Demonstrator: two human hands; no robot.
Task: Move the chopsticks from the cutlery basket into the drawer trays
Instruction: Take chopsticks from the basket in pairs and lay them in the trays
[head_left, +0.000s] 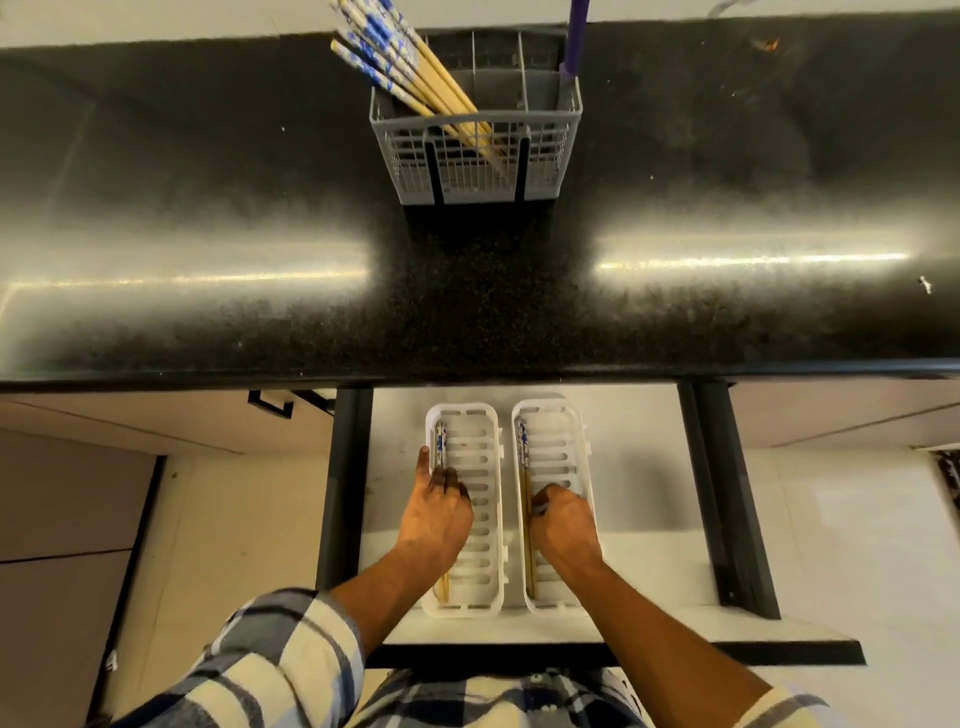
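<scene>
A grey cutlery basket (475, 156) stands on the black counter and holds several bamboo chopsticks (400, 62) with blue-and-white tops, leaning left. Below, in the open drawer, lie two white slotted trays. In the left tray (485, 499) a chopstick (441, 441) lies along the left wall; my left hand (439, 512) rests over it, thumb stretched along the tray's rim, fingers curled down on the stick. In the right tray (563, 447) another chopstick (523, 447) lies along its left wall, and my right hand (563, 519) has its fingers curled at that stick.
A purple handle (574, 36) sticks up from the basket's right rear compartment. The glossy black counter (260, 234) spans the view. The drawer (639, 493) has dark side rails and a white floor beside the trays. Closed cabinet fronts flank it.
</scene>
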